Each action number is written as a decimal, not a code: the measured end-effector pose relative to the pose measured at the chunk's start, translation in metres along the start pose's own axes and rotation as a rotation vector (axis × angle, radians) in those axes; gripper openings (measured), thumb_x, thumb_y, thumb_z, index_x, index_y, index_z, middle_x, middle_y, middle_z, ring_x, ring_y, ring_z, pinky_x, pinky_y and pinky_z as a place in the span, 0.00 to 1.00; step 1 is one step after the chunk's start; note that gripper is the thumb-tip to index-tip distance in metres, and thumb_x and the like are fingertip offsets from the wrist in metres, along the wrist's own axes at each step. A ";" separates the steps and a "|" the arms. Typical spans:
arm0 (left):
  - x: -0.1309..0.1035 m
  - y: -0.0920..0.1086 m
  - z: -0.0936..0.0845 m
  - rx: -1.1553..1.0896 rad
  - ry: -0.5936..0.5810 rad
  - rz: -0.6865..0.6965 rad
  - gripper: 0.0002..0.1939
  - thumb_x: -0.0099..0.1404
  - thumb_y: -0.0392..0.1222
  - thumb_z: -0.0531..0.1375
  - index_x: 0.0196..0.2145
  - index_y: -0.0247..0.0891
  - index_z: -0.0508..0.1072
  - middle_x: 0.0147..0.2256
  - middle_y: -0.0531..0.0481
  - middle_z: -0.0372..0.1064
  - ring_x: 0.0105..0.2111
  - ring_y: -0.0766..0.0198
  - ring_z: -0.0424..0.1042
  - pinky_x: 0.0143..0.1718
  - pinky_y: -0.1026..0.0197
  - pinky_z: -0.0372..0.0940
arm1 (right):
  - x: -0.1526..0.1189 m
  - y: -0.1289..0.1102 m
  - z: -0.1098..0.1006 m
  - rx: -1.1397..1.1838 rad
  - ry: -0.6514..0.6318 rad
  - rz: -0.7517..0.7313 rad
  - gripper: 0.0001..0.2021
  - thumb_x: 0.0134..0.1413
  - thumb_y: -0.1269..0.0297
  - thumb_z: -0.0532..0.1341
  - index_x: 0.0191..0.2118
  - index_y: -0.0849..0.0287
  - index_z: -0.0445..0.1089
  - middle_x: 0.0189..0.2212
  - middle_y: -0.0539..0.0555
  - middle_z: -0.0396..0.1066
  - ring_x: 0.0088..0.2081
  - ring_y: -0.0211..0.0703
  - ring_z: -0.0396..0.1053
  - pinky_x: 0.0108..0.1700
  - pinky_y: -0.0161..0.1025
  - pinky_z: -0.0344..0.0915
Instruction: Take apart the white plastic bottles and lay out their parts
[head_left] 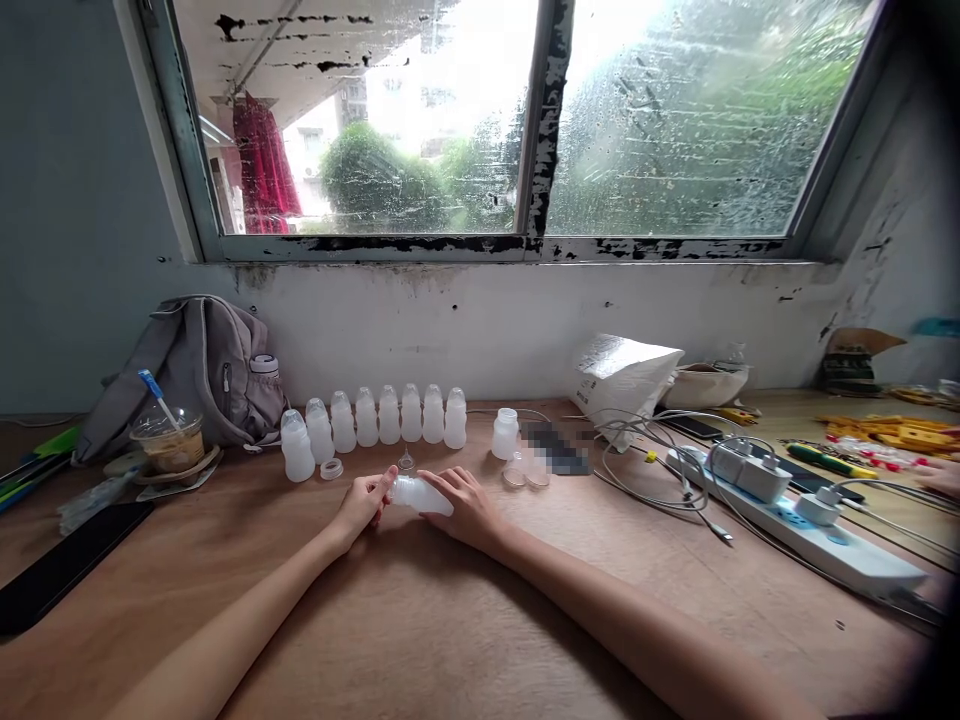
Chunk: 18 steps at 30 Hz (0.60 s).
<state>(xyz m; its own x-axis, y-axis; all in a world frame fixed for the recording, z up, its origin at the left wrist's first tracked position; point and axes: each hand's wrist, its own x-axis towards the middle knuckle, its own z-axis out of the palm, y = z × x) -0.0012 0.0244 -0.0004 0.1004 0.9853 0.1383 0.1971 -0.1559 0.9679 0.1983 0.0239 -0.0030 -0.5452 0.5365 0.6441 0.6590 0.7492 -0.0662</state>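
Note:
My left hand (365, 508) pinches the neck end of a translucent white baby bottle (420, 496), which is tipped on its side with the neck to the left. Around its body wraps my right hand (466, 508). Just behind them on the table is a clear teat (406, 460). A white collar ring (331, 469) lies to the left, in front of a row of several capped baby bottles (388, 415). Right of my hands stands an uncapped bottle (505, 434), with clear domed caps (514, 472) in front of it. Whatever my left fingers cover at the neck is hidden.
On the left are a grey backpack (206, 370), a drink cup (172, 440) with a straw and a black phone-like slab (71, 565). Rightward lie a white bag (626, 380), tangled cables (652, 455) and a power strip (870, 560). Another person's hand (941, 478) shows at the right edge.

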 end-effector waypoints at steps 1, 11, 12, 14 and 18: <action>0.000 -0.001 0.000 0.035 0.005 0.000 0.26 0.52 0.63 0.51 0.14 0.36 0.59 0.08 0.59 0.49 0.09 0.73 0.50 0.13 0.68 0.48 | 0.000 0.000 0.000 0.005 -0.002 -0.006 0.27 0.46 0.58 0.60 0.54 0.56 0.56 0.38 0.57 0.66 0.38 0.47 0.60 0.41 0.44 0.60; 0.002 -0.007 -0.001 0.151 0.085 0.014 0.27 0.50 0.65 0.51 0.15 0.36 0.59 0.10 0.59 0.50 0.11 0.72 0.49 0.14 0.68 0.47 | 0.000 0.002 0.000 -0.014 0.005 -0.037 0.26 0.47 0.59 0.59 0.54 0.56 0.55 0.39 0.57 0.66 0.39 0.47 0.60 0.41 0.44 0.59; 0.002 -0.008 -0.001 0.153 0.086 0.015 0.27 0.50 0.65 0.51 0.15 0.36 0.59 0.11 0.59 0.50 0.11 0.72 0.50 0.14 0.68 0.47 | 0.000 0.001 0.000 -0.018 0.005 -0.041 0.27 0.47 0.59 0.59 0.54 0.56 0.55 0.39 0.57 0.66 0.38 0.47 0.60 0.41 0.44 0.59; 0.002 -0.008 0.000 0.152 0.084 0.017 0.27 0.50 0.65 0.50 0.15 0.37 0.58 0.11 0.58 0.49 0.11 0.72 0.50 0.15 0.68 0.47 | 0.000 0.001 -0.001 -0.028 0.005 -0.048 0.27 0.47 0.59 0.59 0.55 0.56 0.55 0.39 0.57 0.66 0.38 0.47 0.60 0.41 0.44 0.59; 0.002 -0.007 0.000 0.137 0.083 0.017 0.26 0.50 0.65 0.51 0.14 0.37 0.58 0.11 0.58 0.50 0.11 0.72 0.50 0.15 0.68 0.47 | 0.000 0.002 -0.001 -0.054 0.003 -0.062 0.27 0.47 0.59 0.59 0.54 0.56 0.55 0.38 0.56 0.66 0.38 0.47 0.60 0.41 0.44 0.59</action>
<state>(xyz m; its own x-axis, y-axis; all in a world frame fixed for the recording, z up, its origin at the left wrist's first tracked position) -0.0028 0.0273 -0.0067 0.0256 0.9839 0.1770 0.3278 -0.1756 0.9283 0.1999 0.0246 -0.0022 -0.5842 0.4887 0.6480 0.6510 0.7589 0.0145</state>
